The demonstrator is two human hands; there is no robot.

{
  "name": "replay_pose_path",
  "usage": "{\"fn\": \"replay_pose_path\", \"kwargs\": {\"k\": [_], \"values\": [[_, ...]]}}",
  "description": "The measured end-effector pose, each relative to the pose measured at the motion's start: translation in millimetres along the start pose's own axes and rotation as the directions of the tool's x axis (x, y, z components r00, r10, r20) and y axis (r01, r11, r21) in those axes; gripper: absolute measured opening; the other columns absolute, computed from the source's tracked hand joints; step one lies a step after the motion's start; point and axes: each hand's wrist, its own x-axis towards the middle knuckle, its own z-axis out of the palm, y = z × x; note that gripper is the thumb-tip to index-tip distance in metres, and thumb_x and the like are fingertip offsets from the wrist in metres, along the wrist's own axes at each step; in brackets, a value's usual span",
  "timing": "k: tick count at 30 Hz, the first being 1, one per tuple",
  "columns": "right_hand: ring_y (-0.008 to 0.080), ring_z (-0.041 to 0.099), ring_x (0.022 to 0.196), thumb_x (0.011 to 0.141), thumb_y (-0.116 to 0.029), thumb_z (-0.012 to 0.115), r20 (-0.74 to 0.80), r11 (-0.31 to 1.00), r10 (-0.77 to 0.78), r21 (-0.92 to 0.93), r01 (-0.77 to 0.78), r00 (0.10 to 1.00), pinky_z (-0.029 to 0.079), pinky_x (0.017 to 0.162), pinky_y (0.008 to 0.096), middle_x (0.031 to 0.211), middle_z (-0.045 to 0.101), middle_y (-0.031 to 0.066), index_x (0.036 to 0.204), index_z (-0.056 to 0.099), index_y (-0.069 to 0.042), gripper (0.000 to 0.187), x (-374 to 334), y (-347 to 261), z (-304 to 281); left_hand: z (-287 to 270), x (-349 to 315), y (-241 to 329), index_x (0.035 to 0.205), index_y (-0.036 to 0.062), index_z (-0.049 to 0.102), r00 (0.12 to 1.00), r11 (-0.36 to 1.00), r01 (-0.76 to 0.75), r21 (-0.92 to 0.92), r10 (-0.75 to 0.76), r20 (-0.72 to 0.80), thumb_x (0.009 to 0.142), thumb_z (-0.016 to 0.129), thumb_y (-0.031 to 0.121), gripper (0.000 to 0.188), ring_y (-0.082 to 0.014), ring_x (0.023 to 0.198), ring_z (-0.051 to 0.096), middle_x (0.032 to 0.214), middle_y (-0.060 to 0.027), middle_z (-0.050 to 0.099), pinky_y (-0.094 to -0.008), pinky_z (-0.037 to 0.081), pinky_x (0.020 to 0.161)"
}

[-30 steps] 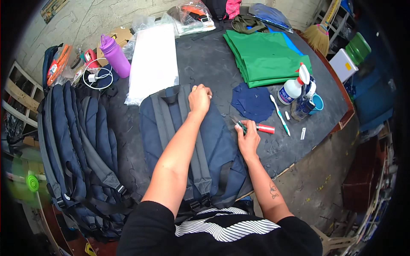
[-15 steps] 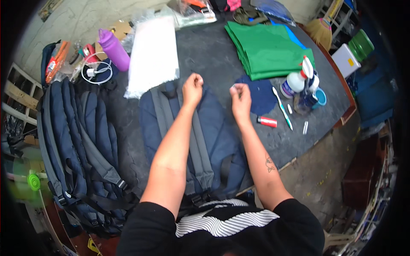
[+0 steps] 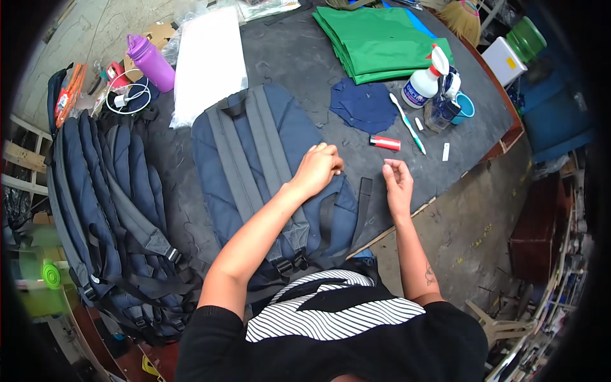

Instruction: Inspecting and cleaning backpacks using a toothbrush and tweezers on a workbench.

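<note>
On the dark grey table (image 3: 299, 57), a navy blue fabric backpack (image 3: 254, 165) lies strap-side up, its 2 grey shoulder straps (image 3: 245, 140) running away from the person toward the top handle.

Left hand (image 3: 316, 169): rests on the backpack's right side near the lower edge, fingers (image 3: 326, 153) curled in tight, pinched at the tip. Can't tell what, if anything, sits in the pinch — too small to see.

Right hand (image 3: 398, 184): just off the backpack's right edge, over bare table near the front rim, not touching the backpack. Fingers loosely curled, narrow gap, nothing visibly held. A black webbing strap (image 3: 363, 207) hangs off the backpack between the 2 hands.

Near the right hand, further back on the table: a small red cylindrical lighter (image 3: 386, 142), a white-and-green toothbrush (image 3: 407, 124), a flat piece of navy blue fabric (image 3: 363, 105). Behind those, a white plastic squeeze bottle (image 3: 423, 89) and a small blue cup (image 3: 466, 107). A stack of folded green cloth (image 3: 382, 38) lies at the far side.

Left of the backpack: a white plastic sheet (image 3: 210, 60), a purple drink bottle (image 3: 151, 62), a coiled white cable with charger (image 3: 127, 99). A pile of more navy blue backpacks (image 3: 108, 210) stands along the table's left edge.
</note>
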Motion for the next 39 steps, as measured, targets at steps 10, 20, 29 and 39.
{"fn": "replay_pose_path", "kwargs": {"k": [10, 20, 29, 39], "values": [[0.0296, 0.059, 0.073, 0.078, -0.009, 0.069, 0.16, 0.841, -0.176, -0.488, 0.233, 0.971, 0.046, 0.064, 0.0344, 0.083, 0.059, 0.0127, 0.089, 0.064, -0.001, 0.015, -42, -34, 18, 16, -11, 13, 0.077, 0.0102, 0.065, 0.973, 0.99, 0.144, -0.006, -0.143, -0.181, 0.074, 0.068, 0.009, 0.004, -0.0224, 0.083, 0.052, 0.081, -0.0018, 0.057, -0.035, 0.038, 0.078], [0.0325, 0.06, 0.069, 0.077, -0.011, 0.068, 0.156, 0.801, -0.268, -0.513, 0.31, 0.951, 0.046, 0.061, 0.0398, 0.082, 0.057, 0.011, 0.087, 0.063, -0.004, 0.013, -45, -25, 18, 20, -14, 9, 0.077, 0.0123, 0.066, 0.977, 0.996, 0.062, 0.067, -0.047, -0.208, 0.073, 0.068, 0.009, 0.006, -0.0214, 0.082, 0.051, 0.081, 0.0004, 0.057, -0.0343, 0.036, 0.076], [0.0327, 0.061, 0.071, 0.077, -0.008, 0.068, 0.145, 0.797, -0.303, -0.503, 0.334, 0.942, 0.046, 0.061, 0.0398, 0.081, 0.058, 0.0114, 0.086, 0.063, -0.003, 0.012, -41, -23, 24, 21, -15, 13, 0.08, 0.0115, 0.064, 0.974, 0.996, 0.039, 0.087, -0.018, -0.227, 0.075, 0.065, 0.009, 0.005, -0.0207, 0.084, 0.051, 0.083, 0.0004, 0.057, -0.0343, 0.036, 0.076], [0.0234, 0.056, 0.083, 0.083, -0.005, 0.064, -0.008, 0.904, -0.249, -0.361, 0.229, 0.968, 0.045, 0.076, 0.0306, 0.089, 0.055, 0.0128, 0.097, 0.058, 0.004, 0.017, -31, -21, 25, -32, 20, -28, 0.082, -0.0013, 0.059, 0.787, 0.91, 0.19, -0.368, -0.365, -0.497, 0.081, 0.056, -0.002, 0.004, -0.0169, 0.069, 0.055, 0.074, -0.0085, 0.054, -0.0276, 0.044, 0.064]]}}
